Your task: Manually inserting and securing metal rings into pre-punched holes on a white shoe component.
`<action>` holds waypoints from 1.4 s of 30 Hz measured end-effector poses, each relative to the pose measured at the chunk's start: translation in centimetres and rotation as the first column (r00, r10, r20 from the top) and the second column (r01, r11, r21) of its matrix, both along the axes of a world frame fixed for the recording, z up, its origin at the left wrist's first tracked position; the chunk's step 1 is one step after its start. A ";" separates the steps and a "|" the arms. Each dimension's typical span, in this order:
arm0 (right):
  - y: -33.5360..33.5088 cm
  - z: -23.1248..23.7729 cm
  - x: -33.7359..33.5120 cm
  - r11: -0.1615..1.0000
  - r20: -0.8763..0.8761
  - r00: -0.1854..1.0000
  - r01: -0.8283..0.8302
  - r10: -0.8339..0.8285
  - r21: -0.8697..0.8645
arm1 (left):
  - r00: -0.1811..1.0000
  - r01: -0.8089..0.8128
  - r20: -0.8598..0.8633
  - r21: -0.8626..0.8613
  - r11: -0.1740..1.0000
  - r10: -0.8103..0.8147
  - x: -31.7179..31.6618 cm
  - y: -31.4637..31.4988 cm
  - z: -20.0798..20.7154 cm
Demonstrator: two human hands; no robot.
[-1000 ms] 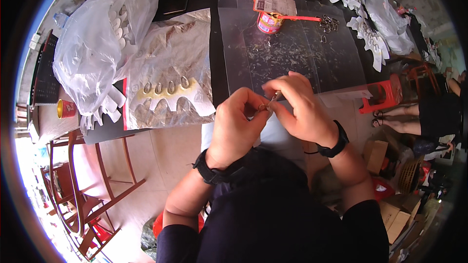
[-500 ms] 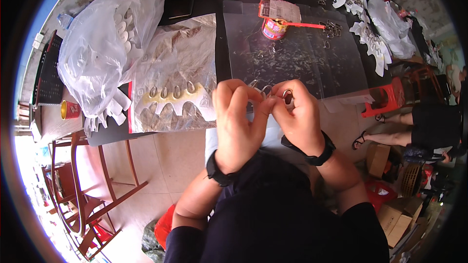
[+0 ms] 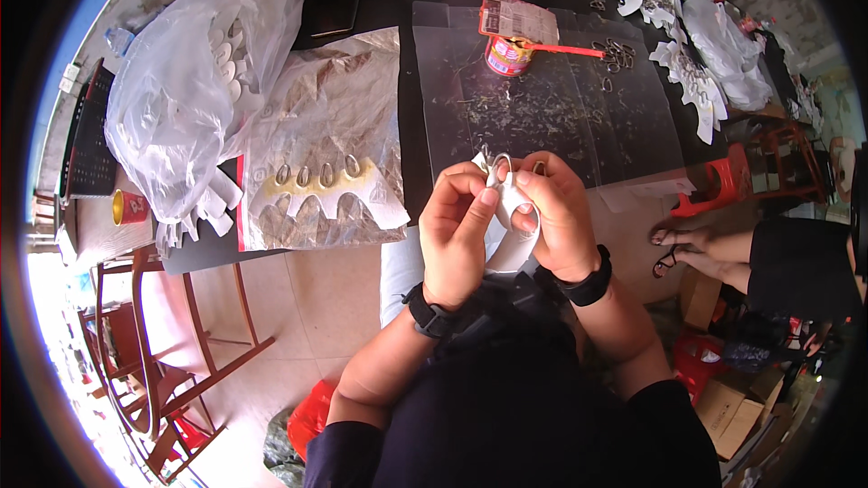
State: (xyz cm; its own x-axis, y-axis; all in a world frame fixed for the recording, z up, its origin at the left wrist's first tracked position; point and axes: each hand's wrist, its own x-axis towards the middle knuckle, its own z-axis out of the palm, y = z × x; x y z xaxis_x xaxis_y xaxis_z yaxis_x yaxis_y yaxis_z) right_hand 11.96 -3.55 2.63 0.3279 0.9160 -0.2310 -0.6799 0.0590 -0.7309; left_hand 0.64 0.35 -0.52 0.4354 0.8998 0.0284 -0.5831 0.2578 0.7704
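My left hand and my right hand meet over the table's near edge, fingertips and thumbs pinched on a white scalloped strip. The strip curls down between them. An oval metal ring stands up from the strip at my fingertips, with more metal partly hidden behind the fingers. To the left, a similar white strip with a yellowish coated band lies on a brown plastic sheet. Several oval rings sit in a row along that band.
A small tin holds a red stick beneath a stained card. Loose rings lie beside it. A clear bag of white pieces stands left; cut strips lie right. A red stool and another person's legs are at right.
Both hands have turned and drawn slightly closer to me, so the white strip now shows between them. The other person's legs at right have shifted a little.
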 end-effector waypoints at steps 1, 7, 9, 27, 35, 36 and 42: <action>-0.1 -0.1 0.0 1.000 0.064 0.998 -0.002 0.000 0.026 | 1.000 0.028 -0.004 0.000 1.000 -0.028 -0.1 0.1 -0.1; -0.6 -0.9 -0.4 0.995 0.638 0.765 0.037 -0.091 0.097 | 0.931 0.151 -0.346 0.073 0.986 -0.117 -0.9 1.4 1.4; -0.7 -1.4 -0.2 0.990 0.751 0.650 0.024 -0.119 0.136 | 0.902 0.178 -0.415 0.116 0.977 -0.115 -1.2 2.0 1.8; -1.1 -1.6 0.4 0.975 0.849 0.516 -0.102 -0.119 0.198 | 0.870 0.094 -0.492 0.229 0.969 0.032 -1.8 1.3 2.0; -0.9 -0.8 0.0 0.959 0.846 0.503 -0.104 -0.178 0.263 | 0.873 -0.033 -0.416 0.467 0.884 0.253 -1.6 0.8 1.3; -0.9 -0.5 -0.2 0.964 0.799 0.580 -0.082 -0.162 0.255 | 0.870 -0.042 -0.409 0.495 0.868 0.276 -1.6 0.9 1.2; -1.4 0.0 -0.2 0.975 0.506 0.862 -0.096 -0.020 0.202 | 0.990 -0.113 -0.089 0.005 0.994 0.113 -0.4 -0.2 1.3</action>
State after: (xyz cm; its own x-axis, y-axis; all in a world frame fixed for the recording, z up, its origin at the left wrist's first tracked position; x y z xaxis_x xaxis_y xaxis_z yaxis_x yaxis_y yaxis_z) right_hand 11.77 -4.94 2.65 0.3097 0.9378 0.1569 -0.2282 0.2335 -0.9452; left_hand 0.21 0.15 0.74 0.3313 0.9435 -0.0063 -0.5373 0.1942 0.8207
